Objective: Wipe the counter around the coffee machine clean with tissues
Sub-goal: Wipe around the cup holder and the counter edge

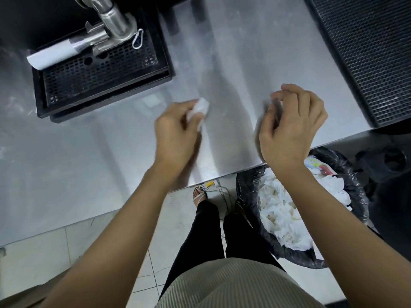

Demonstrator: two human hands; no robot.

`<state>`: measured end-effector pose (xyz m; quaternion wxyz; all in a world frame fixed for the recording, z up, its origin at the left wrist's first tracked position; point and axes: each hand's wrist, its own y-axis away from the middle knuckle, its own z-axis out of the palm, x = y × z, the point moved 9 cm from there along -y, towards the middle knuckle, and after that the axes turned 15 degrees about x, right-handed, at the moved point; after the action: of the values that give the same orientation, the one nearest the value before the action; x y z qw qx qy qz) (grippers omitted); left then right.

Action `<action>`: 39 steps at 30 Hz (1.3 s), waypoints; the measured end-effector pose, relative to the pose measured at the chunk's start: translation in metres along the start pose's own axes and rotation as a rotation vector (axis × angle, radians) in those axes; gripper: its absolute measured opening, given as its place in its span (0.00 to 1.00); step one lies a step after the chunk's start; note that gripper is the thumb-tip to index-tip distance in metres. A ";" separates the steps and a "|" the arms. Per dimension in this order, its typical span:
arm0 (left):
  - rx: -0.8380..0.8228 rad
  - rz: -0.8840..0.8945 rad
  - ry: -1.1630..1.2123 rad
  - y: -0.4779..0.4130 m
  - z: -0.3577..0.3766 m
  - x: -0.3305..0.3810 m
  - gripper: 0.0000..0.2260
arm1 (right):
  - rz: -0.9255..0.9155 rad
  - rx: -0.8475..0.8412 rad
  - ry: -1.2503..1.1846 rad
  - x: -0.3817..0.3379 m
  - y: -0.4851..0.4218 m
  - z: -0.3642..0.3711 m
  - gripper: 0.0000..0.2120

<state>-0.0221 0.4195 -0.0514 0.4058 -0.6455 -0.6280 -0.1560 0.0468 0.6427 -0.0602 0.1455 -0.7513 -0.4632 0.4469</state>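
Observation:
My left hand [175,132] is closed around a crumpled white tissue [200,108], which pokes out past the fingertips over the steel counter [89,152]. My right hand [291,125] hovers to the right, near the counter's front edge, its fingers curled and blurred; I cannot make out anything in it. The coffee machine's black drip tray [100,74] stands at the upper left, with a metal portafilter [111,30] and a white paper roll [53,54] on it.
A black perforated mat [367,52] lies at the upper right of the counter. Below the counter's edge a bin with a black liner [251,210] is full of used white tissues. My legs and tiled floor show under the edge.

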 end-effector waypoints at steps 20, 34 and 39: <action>0.249 -0.103 -0.269 0.019 -0.060 -0.034 0.08 | -0.037 -0.026 -0.005 -0.004 0.000 0.000 0.08; -0.090 -0.052 0.007 0.029 0.017 0.025 0.03 | -0.037 -0.043 0.006 -0.003 -0.001 0.001 0.08; 0.142 -0.144 -0.322 0.033 -0.053 -0.032 0.12 | -0.025 -0.044 0.007 -0.002 0.001 0.002 0.08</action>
<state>0.0196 0.3638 -0.0519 0.3321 -0.5855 -0.7388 -0.0345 0.0450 0.6402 -0.0606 0.1362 -0.7501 -0.4819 0.4319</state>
